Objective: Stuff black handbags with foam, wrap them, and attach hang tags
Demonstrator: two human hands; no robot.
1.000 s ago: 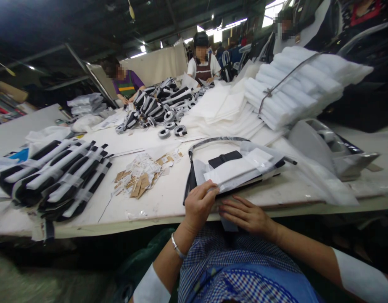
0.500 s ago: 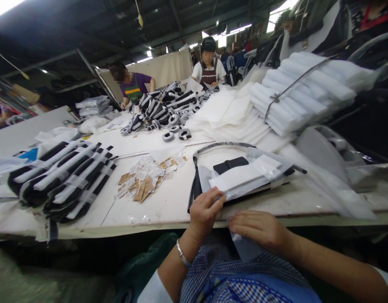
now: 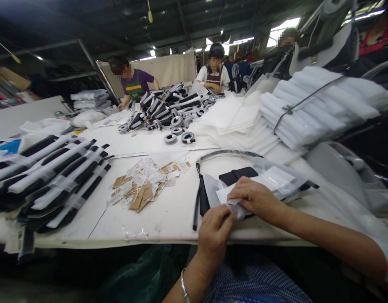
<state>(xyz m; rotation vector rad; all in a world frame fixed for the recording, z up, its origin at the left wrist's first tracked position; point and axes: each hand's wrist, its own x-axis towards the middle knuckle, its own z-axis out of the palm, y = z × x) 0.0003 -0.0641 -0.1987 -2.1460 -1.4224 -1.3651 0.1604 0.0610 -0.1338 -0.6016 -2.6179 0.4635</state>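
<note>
- At the far left we saw bundles of black straps (image 3: 51, 181) with white padding, lying side by side on the white table (image 3: 178, 214).
- Behind them, across the table, we saw a person in purple sleeves (image 3: 143, 78) leaning in.
- Next we had a loose pile of paper tags (image 3: 143, 185), some brown and some white, with strings among them.
- Farther back we saw a heap of black and grey straps (image 3: 167, 103), with a few rolled straps (image 3: 170, 139) on the near side.
- We found the left hand (image 3: 214, 229) at the near side of the bag, its fingers and thumb clamped on the clear wrap (image 3: 240, 212).
- The black bag (image 3: 204, 198) lay near the table's front edge, its wrapped handle (image 3: 230, 152) arching away from us and white paper (image 3: 223, 194) over its front.
- We saw the right hand (image 3: 258, 198) reaching over the bag, fingertips together on the paper and wrap, just beside the left.
- Behind the bag we saw stacked white sheets (image 3: 225, 111), and to their right a cord-tied white bundle (image 3: 316, 105).
</note>
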